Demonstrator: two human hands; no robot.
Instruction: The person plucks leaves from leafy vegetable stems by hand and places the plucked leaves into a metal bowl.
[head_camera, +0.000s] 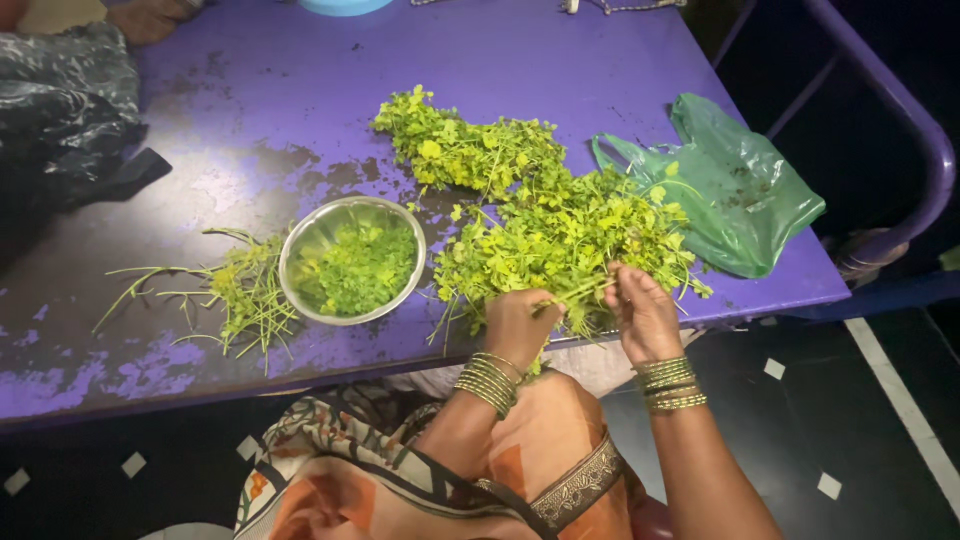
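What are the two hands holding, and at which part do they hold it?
Both the left hand and the right hand grip one leafy green sprig by its thin stem, at the near edge of the herb pile.

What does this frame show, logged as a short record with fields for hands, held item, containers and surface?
left hand: closed on stems at the near edge of the pile of leafy greens
right hand: pinching a sprig from the same pile
steel bowl: upright, holds plucked green leaves
bare stems: loose heap left of the bowl
green plastic bag: lying flat, right of the greens
purple table: paint worn in patches
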